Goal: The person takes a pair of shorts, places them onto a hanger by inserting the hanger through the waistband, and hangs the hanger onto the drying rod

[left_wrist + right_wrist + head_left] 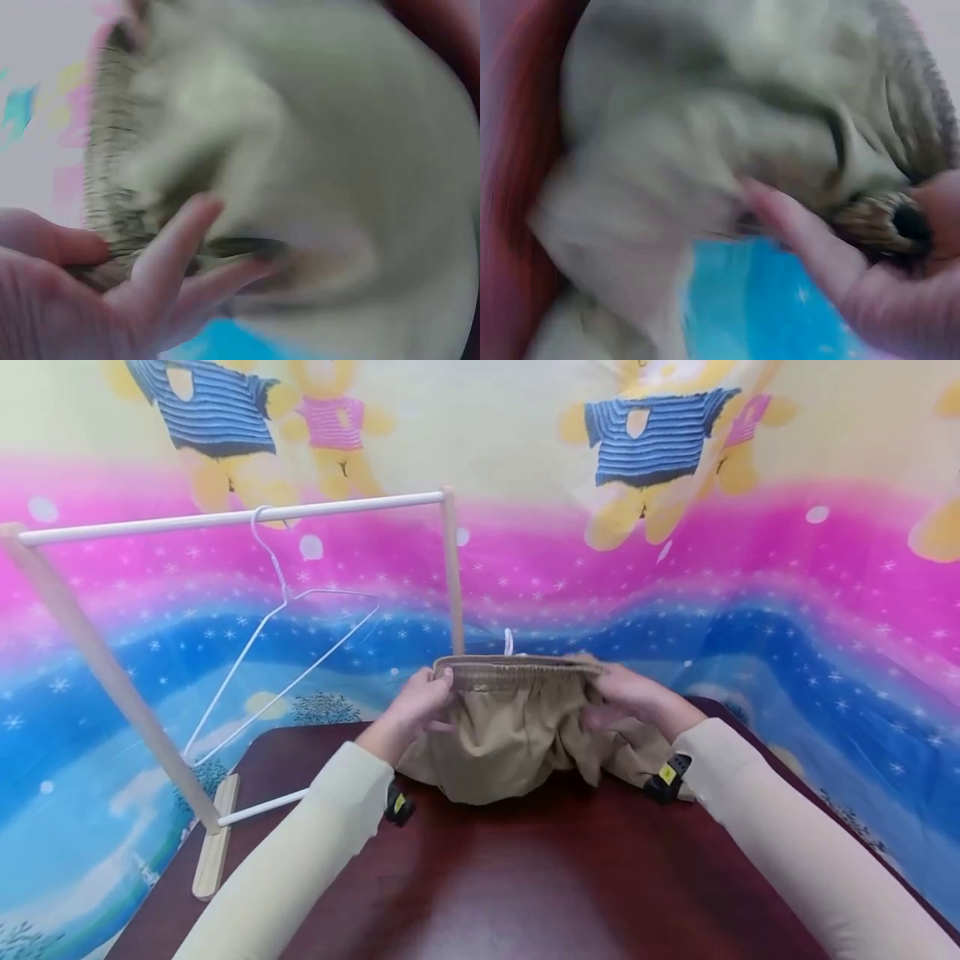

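A pair of khaki trousers (495, 743) with a gathered elastic waistband hangs between the hands, its lower part bunched at the table. My left hand (423, 697) grips the waistband's left end. In the left wrist view, that hand's thumb and fingers (176, 247) pinch the gathered band (112, 150), and two fingers stretch out over the cloth. At the other end of the waistband, my right hand (633, 693) holds the band, which is bunched in its grasp (885, 292). A white loop (508, 642) sticks up behind the waistband. The cloth is blurred in both wrist views.
On the left stands a wooden rack with a white top rail (187, 524) and a foot (216, 839) on the dark red table (510, 877). An unloaded white wire hanger (277, 581) hangs from the rail. A printed cloth (525, 568) covers the wall behind.
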A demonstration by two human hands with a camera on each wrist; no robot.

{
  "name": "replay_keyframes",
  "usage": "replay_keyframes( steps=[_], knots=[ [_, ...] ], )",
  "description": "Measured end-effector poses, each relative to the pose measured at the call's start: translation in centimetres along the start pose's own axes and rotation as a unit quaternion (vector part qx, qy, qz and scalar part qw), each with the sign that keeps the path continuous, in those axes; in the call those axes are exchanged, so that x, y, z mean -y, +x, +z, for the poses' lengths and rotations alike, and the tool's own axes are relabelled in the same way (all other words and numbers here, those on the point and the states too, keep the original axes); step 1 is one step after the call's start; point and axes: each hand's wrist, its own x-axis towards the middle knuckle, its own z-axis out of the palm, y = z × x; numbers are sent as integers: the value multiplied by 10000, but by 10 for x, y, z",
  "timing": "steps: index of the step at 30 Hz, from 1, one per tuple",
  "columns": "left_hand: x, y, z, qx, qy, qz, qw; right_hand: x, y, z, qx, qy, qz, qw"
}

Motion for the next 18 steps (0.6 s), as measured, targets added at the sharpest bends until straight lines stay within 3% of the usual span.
replay_keyframes(
  steps=[1, 2, 4, 5, 6, 8, 11, 12, 13, 14, 15, 16, 17, 18],
  knots=[
    [-5, 4, 3, 271, -1027, -463, 9933, 5, 4, 0, -66, 821, -125, 9965],
    [-12, 8, 7, 502, -2024, -891, 9740, 12, 7, 1, -100, 1697, -239, 9852],
    [-27, 16, 16, 813, -3484, -1268, 9252, 29, 6, 4, -152, 3289, -477, 9430],
    [-35, 19, 22, 944, -3952, -1167, 9063, 38, 4, 6, -227, 3831, -779, 9201],
    [-44, 21, 28, 1111, -4317, -937, 8902, 48, 1, 7, -308, 4242, -1242, 8965],
    [-62, 20, 37, 1445, -4632, -93, 8744, 68, -9, 9, -416, 4688, -2496, 8463],
    [-85, 9, 47, 1892, -4730, 1225, 8517, 91, -29, 10, -401, 4862, -4354, 7566],
    [-89, 4, 48, 2040, -4669, 1585, 8458, 94, -36, 11, -314, 4827, -4768, 7340],
    [-90, 0, 49, 2137, -4556, 1840, 8443, 95, -42, 11, -167, 4776, -5062, 7179],
    [-90, -3, 49, 2210, -4405, 1991, 8470, 93, -47, 11, -176, 4546, -5239, 7201],
    [-86, -5, 48, 2225, -4192, 2096, 8549, 88, -52, 11, -152, 4325, -5251, 7328],
    [-80, -6, 45, 2157, -3914, 2138, 8687, 80, -55, 11, -259, 3991, -5137, 7590],
    [-71, -6, 42, 1998, -3535, 2159, 8880, 71, -57, 10, -288, 3610, -4962, 7891],
    [-61, -6, 38, 1745, -2928, 2229, 9133, 58, -59, 8, -531, 3055, -4712, 8257]
  ],
)
